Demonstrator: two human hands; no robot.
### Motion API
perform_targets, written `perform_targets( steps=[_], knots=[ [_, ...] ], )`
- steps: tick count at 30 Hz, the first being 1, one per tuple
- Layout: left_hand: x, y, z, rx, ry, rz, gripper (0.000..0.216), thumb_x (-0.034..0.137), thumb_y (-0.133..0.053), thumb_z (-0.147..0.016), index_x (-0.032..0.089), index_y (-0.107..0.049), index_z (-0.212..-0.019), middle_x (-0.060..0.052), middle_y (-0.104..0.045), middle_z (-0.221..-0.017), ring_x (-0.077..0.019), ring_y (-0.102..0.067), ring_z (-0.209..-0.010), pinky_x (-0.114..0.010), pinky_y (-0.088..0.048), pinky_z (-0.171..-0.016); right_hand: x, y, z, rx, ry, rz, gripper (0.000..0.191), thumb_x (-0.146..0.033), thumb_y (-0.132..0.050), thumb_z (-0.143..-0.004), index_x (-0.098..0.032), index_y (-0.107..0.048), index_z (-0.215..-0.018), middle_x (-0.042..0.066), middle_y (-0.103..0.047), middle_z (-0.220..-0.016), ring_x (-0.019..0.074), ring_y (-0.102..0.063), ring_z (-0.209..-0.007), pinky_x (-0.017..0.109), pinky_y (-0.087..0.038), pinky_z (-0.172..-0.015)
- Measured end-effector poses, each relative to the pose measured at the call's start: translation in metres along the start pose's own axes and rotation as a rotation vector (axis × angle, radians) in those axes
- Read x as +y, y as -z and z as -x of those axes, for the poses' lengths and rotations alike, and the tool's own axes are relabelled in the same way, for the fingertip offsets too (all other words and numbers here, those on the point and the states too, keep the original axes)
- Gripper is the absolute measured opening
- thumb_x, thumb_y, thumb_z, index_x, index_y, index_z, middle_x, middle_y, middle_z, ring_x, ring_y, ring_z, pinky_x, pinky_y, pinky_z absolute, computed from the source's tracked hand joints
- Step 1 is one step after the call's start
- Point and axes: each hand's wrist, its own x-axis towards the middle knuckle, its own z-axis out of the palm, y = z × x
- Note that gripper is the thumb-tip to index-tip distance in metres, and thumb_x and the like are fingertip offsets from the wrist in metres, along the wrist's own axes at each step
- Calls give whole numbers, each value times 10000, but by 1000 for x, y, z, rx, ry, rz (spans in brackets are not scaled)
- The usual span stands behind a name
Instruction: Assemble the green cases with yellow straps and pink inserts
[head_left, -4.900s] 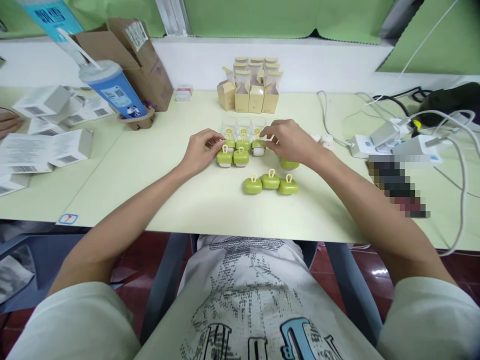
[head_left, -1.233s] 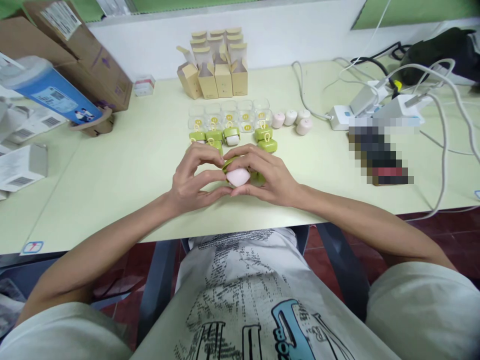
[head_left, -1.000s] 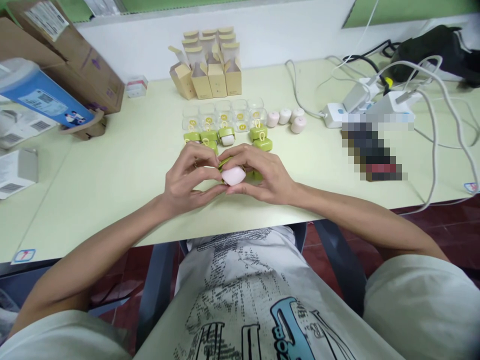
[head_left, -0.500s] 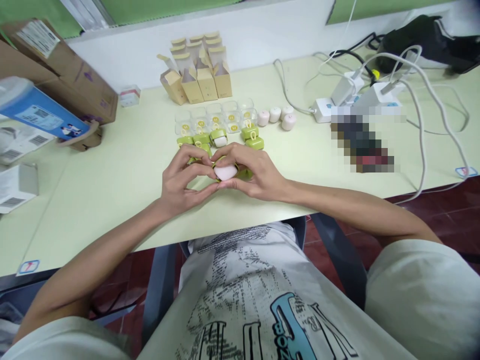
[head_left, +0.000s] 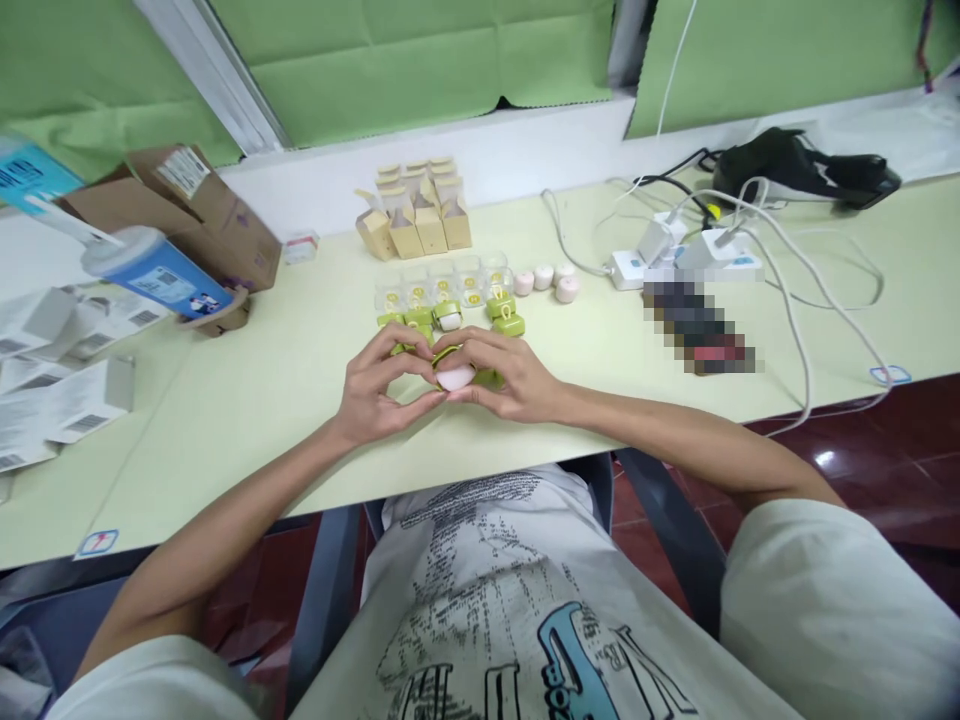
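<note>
Pinching pink piece | left hand fingertips clamped | right hand clamped, forearms converging

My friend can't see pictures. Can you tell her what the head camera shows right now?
A person's left hand and right hand together hold a small pink piece against a green case over a pale table. Behind them sit more green cases, clear boxes and tan cartons.

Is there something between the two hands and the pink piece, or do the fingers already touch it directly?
Nothing visible stands between them. The left hand and the right hand both grip the pink piece directly, fingertips on it, with a green case right against it under the right hand.
</note>
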Motion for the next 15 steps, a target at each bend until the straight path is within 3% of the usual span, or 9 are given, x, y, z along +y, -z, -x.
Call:
perform_targets(
  steps=[4,9,15],
  knots=[
    [-4,-1,3,-5,47,14,298,543,-911,-914,279,-774,-914,-37,-680,-991,-192,-682,-904,-386,-607,-767,-2,-3,2,30,-21,-29,352,-544,-721,-1092,-229,-702,-1250,129,-784,-1357,247,-752,-1289,444,-653,-1061],
    [-9,-1,4,-11,34,84,327,577,-922,-904,311,-776,-1026,-31,-657,-1010,-198,-681,-915,-391,-590,-787,-5,-4,3,69,-81,-29,343,-533,-730,-1087,-226,-706,-1238,133,-788,-1348,256,-766,-1256,449,-673,-1038],
    [-10,-6,8,23,42,123,383,575,-950,-876,354,-756,-1121,-29,-701,-1023,-220,-711,-921,-410,-622,-801,-3,4,3,0,-88,-8,421,-588,-755,-1055,-230,-738,-1276,126,-787,-1342,270,-753,-1278,464,-673,-1052]
  ],
)
